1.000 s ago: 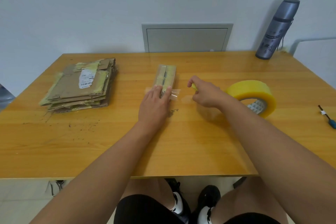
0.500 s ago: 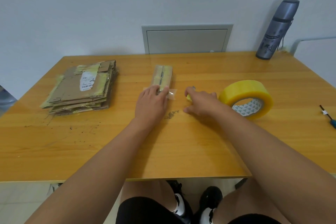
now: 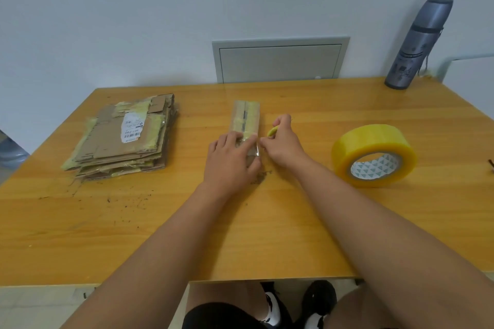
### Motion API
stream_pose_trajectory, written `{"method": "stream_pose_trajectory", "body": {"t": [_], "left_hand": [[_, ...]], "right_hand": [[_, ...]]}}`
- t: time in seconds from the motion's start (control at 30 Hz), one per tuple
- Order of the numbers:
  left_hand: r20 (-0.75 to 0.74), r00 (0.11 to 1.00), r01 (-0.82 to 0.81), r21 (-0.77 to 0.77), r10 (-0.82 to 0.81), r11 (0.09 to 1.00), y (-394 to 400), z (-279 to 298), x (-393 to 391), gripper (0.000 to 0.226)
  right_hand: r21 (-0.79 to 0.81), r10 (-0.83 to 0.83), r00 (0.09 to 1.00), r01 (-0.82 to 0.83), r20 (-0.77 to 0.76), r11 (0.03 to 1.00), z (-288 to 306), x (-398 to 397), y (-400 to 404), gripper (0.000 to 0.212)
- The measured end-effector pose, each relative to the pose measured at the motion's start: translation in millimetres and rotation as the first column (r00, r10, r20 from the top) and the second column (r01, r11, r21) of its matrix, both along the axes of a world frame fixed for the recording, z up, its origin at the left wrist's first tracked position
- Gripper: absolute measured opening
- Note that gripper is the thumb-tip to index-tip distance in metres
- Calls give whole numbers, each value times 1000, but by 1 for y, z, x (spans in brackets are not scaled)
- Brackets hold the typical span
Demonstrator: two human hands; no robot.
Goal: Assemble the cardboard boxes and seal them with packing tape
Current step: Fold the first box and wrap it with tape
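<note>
Nearest the viewer, below the table edge, the person's knees and black-and-white shoes [image 3: 270,310] show above a pale floor. Two bare forearms reach forward over the wooden table [image 3: 267,235], whose near left part carries dark scuffs and crumbs.

At mid-table the left hand [image 3: 230,159] lies palm down on the near end of a small, narrow cardboard box [image 3: 246,117], its fingers straight and close together, pressing a strip of clear tape [image 3: 254,151] onto the box. The box lies flat with its long side running away from the viewer; a taped seam runs along its top. What it holds cannot be told. Just right of it, the right hand [image 3: 283,145] has its fingers curled round a small yellow object [image 3: 273,131], only partly visible, and its fingertips meet the tape's right edge.

To the right, well apart from the hands, a yellow roll of packing tape [image 3: 374,153] rests tilted on the table. To the left lies a stack of flattened cardboard boxes [image 3: 125,139], the top one bearing a white label.

At the far right corner a grey flask [image 3: 418,45] leans toward the wall. Behind the table, a grey panel [image 3: 280,61] is set in the pale wall.
</note>
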State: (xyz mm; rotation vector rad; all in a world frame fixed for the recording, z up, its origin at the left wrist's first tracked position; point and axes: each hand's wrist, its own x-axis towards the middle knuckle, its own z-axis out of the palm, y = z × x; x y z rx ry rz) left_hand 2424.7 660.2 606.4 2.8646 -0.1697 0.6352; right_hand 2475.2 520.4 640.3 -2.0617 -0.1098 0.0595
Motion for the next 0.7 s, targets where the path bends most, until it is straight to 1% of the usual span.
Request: {"method": "stream_pose_trajectory", "body": {"t": [0.07, 0.13, 0.23, 0.3, 0.37, 0.43, 0.47, 0.5, 0.6, 0.7], "left_hand": [[-28, 999, 25, -45, -26, 999, 3, 0, 0, 62], [-14, 999, 28, -159, -31, 987, 7, -1, 3, 66], [32, 998, 64, -329, -57, 942, 11, -5, 8, 56], [77, 995, 96, -402, -71, 910, 11, -8, 10, 50], [111, 991, 114, -449, -72, 886, 11, -10, 12, 45], [123, 990, 122, -475, -72, 872, 13, -12, 12, 43], [119, 990, 122, -482, -73, 868, 14, -12, 12, 43], [112, 991, 119, -487, -74, 865, 14, -12, 12, 44], [97, 994, 101, -512, -59, 853, 14, -11, 11, 44], [31, 999, 27, -597, -11, 802, 14, -9, 9, 47]], "right_hand": [[-2, -20, 1000, 20, 9, 1000, -2, -1, 3, 36], [6, -38, 999, 37, 18, 999, -5, -1, 5, 35], [-20, -68, 997, 69, 38, 997, -10, -1, 9, 37], [-87, -93, 993, 99, 72, 991, -13, -2, 10, 40], [-111, -139, 977, 158, 160, 981, -17, -4, 10, 42], [-60, -170, 940, 196, 294, 979, -20, -9, 10, 42], [-38, -160, 925, 183, 344, 982, -21, -13, 10, 43], [-19, -135, 922, 152, 362, 988, -22, -17, 10, 43], [49, -53, 960, 41, 276, 998, -24, -24, 11, 40], [111, -53, 979, 31, 196, 993, -28, -21, 9, 39]]}}
